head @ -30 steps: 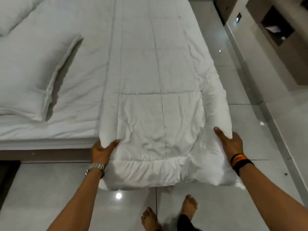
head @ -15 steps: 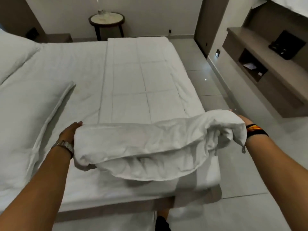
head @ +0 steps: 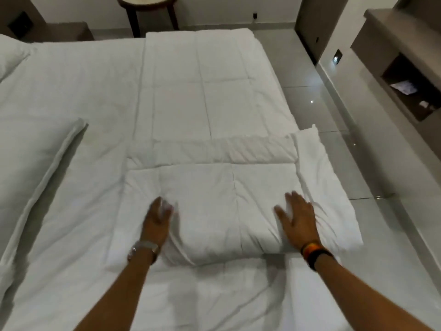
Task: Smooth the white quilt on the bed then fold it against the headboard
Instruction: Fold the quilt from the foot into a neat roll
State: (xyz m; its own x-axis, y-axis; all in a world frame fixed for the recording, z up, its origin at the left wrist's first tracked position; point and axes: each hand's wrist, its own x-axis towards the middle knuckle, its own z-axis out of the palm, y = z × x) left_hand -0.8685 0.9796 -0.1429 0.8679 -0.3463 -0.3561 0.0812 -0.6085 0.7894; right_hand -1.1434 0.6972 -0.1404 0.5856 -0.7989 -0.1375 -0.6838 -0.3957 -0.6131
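Note:
The white quilt [head: 205, 91] lies as a long strip along the right side of the bed, its near end folded back on itself into a thick flap [head: 210, 201]. My left hand [head: 158, 217], blurred, rests on the flap's left part, fingers pointing away from me. My right hand [head: 297, 217] lies flat on the flap's right part with its fingers spread. Neither hand grips the fabric. A corner of the quilt [head: 312, 149] sticks out past the bed's right edge.
A white pillow [head: 31, 168] lies on the sheet at the left, another [head: 10, 58] at the far left corner. A round side table [head: 148, 5] stands beyond the bed. Tiled floor [head: 310, 91] and a shelf unit [head: 405, 75] run along the right.
Both hands lifted the quilt's hanging end off the bed edge, laid it over onto the strip, let go and now press flat on the folded flap.

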